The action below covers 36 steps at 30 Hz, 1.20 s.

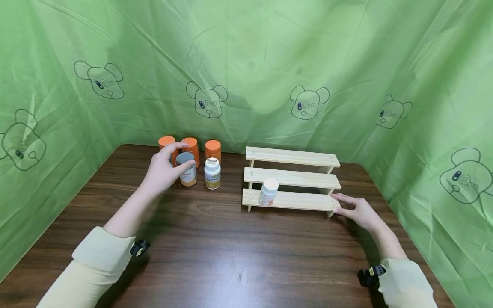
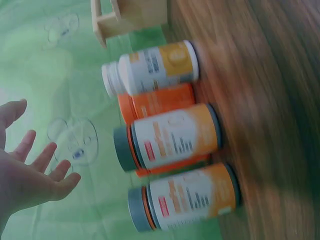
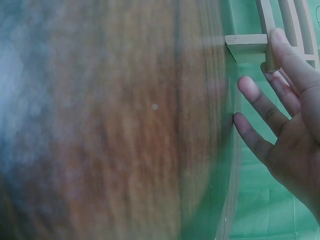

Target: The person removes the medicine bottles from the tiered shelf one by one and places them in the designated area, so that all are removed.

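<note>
My left hand (image 1: 164, 169) hovers over the grey-lidded supplement bottle (image 1: 188, 174), thumb and fingers spread apart. In the left wrist view the loosely extended fingers hold nothing, and a second grey-lidded bottle (image 2: 192, 197) stands beside the first. A white-capped bottle (image 1: 212, 173) stands to their right. My right hand (image 1: 360, 213) pinches the right end of the lowest step of a three-tier wooden rack (image 1: 300, 200), thumb on the near side; its other fingers are spread in the right wrist view. A white bottle (image 1: 268, 192) stands on that lowest step, toward its left end.
Three orange-lidded bottles (image 1: 213, 147) stand in a row behind the others, near the back edge of the dark wooden table (image 1: 231, 252). A green cloth (image 1: 254, 64) with bear-head drawings hangs round the back and both sides.
</note>
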Available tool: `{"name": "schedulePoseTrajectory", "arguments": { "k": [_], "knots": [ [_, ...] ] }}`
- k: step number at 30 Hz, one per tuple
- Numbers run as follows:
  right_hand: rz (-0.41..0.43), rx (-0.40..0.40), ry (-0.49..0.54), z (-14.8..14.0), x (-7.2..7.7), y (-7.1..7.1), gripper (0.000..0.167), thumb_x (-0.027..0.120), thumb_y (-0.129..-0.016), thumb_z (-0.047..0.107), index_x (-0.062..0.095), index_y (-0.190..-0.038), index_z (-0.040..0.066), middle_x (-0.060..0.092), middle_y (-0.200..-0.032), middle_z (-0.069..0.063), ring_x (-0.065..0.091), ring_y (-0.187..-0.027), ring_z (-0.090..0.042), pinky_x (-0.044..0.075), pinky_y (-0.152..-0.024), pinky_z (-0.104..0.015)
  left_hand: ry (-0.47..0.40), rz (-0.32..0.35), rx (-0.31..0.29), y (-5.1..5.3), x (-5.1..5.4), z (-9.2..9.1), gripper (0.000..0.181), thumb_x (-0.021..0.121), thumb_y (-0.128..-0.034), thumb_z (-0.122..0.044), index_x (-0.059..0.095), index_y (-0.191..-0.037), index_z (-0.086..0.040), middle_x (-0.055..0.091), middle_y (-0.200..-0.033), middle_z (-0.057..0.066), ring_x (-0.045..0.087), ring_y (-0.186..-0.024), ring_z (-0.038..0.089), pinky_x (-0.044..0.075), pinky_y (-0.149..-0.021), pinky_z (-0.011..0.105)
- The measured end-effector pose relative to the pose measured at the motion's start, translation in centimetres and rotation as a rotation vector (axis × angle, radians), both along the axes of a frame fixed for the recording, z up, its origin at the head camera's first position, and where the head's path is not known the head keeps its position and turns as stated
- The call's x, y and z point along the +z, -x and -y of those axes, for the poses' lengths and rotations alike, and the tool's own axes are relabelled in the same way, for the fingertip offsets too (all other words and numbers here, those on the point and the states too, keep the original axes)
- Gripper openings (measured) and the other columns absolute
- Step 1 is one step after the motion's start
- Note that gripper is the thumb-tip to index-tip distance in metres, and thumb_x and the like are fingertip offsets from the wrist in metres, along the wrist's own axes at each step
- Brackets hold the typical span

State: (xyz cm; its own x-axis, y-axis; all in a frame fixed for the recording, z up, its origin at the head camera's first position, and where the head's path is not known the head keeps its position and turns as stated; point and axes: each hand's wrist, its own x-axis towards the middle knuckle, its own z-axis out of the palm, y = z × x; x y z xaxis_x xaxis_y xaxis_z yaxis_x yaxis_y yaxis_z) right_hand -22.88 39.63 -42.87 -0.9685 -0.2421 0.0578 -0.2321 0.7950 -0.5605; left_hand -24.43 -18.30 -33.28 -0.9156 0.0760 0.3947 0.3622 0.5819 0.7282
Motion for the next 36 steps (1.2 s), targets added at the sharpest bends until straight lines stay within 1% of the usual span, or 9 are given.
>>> {"name": "schedulePoseTrajectory", "arguments": {
  "k": [3, 4, 7, 10, 14, 16, 22, 29, 36],
  "knots": [
    [-0.002, 0.001, 0.006, -0.1, -0.1, 0.1, 0.054, 0.07, -0.084, 0.034, 0.056, -0.133, 0.015, 0.046, -0.138, -0.024, 0.042, -0.127, -0.041, 0.037, -0.096, -0.053, -0.015, 0.021, -0.024, -0.5, 0.0, -1.0, 0.05, 0.072, -0.0838, -0.031, 0.055, -0.128, -0.015, 0.058, -0.124, 0.008, 0.051, -0.114, 0.028, 0.042, -0.089, 0.046],
    [-0.001, 0.002, 0.007, -0.1, -0.2, 0.1, 0.054, 0.07, -0.084, 0.034, 0.056, -0.133, 0.015, 0.046, -0.138, -0.024, 0.042, -0.127, -0.041, 0.037, -0.096, -0.053, -0.026, 0.026, -0.037, -0.6, 0.0, -1.4, 0.05, 0.072, -0.0836, -0.031, 0.055, -0.128, -0.016, 0.055, -0.131, 0.003, 0.046, -0.124, 0.027, 0.038, -0.097, 0.047],
    [0.0, 0.0, 0.01, -0.2, -0.2, 0.1, 0.054, 0.07, -0.084, 0.035, 0.056, -0.133, 0.015, 0.047, -0.138, -0.023, 0.042, -0.127, -0.04, 0.036, -0.096, -0.054, -0.026, 0.022, -0.054, -1.1, 0.1, -2.5, 0.049, 0.073, -0.0829, -0.032, 0.056, -0.127, -0.02, 0.054, -0.133, 0.0, 0.042, -0.129, 0.027, 0.034, -0.104, 0.051],
    [-0.002, 0.001, 0.007, -0.1, -0.1, 0.1, 0.054, 0.071, -0.084, 0.034, 0.056, -0.133, 0.015, 0.047, -0.138, -0.024, 0.042, -0.126, -0.041, 0.037, -0.096, -0.055, -0.022, 0.0, -0.086, -1.4, 0.0, -3.6, 0.048, 0.073, -0.0833, -0.027, 0.056, -0.127, -0.02, 0.057, -0.127, 0.0, 0.05, -0.114, 0.023, 0.041, -0.094, 0.045],
    [-0.006, 0.004, 0.015, 0.0, 0.0, 0.0, 0.054, 0.071, -0.084, 0.032, 0.056, -0.132, 0.014, 0.046, -0.137, -0.025, 0.042, -0.126, -0.043, 0.036, -0.096, -0.057, -0.023, -0.024, -0.145, -1.7, -0.3, -5.0, 0.049, 0.073, -0.0834, -0.026, 0.055, -0.128, -0.019, 0.06, -0.118, 0.0, 0.053, -0.094, 0.017, 0.045, -0.078, 0.038],
    [-0.005, 0.007, 0.018, 0.0, 0.0, 0.0, 0.053, 0.071, -0.084, 0.032, 0.056, -0.132, 0.014, 0.046, -0.137, -0.026, 0.042, -0.126, -0.043, 0.036, -0.096, -0.057, -0.027, -0.02, -0.171, -1.8, -0.4, -5.6, 0.05, 0.074, -0.0826, -0.03, 0.055, -0.128, -0.022, 0.059, -0.121, -0.001, 0.055, -0.1, 0.017, 0.046, -0.082, 0.039],
    [-0.01, -0.002, 0.009, 0.0, 0.0, 0.1, 0.054, 0.071, -0.083, 0.033, 0.057, -0.132, 0.016, 0.048, -0.137, -0.024, 0.043, -0.126, -0.04, 0.037, -0.096, -0.054, -0.026, -0.021, -0.229, -1.6, -1.2, -7.5, 0.053, 0.073, -0.0816, -0.037, 0.054, -0.13, -0.026, 0.054, -0.132, -0.005, 0.044, -0.127, 0.016, 0.036, -0.103, 0.045],
    [0.017, -0.011, 0.029, -0.1, -0.1, 0.2, 0.056, 0.072, -0.083, 0.036, 0.056, -0.133, 0.017, 0.047, -0.138, -0.023, 0.042, -0.127, -0.04, 0.035, -0.099, -0.057, -0.014, -0.091, -0.296, -1.1, -2.3, -9.6, 0.055, 0.073, -0.0825, -0.033, 0.052, -0.131, -0.02, 0.053, -0.133, -0.006, 0.045, -0.127, 0.014, 0.036, -0.105, 0.041],
    [0.024, -0.021, 0.027, -0.1, 0.0, 0.1, 0.055, 0.071, -0.083, 0.035, 0.056, -0.133, 0.016, 0.046, -0.138, -0.024, 0.041, -0.127, -0.041, 0.035, -0.099, -0.058, -0.03, -0.037, -0.359, -0.8, -3.0, -11.5, 0.059, 0.073, -0.0823, -0.033, 0.049, -0.135, -0.022, 0.05, -0.136, -0.004, 0.042, -0.129, 0.015, 0.036, -0.105, 0.041]
  ]
}}
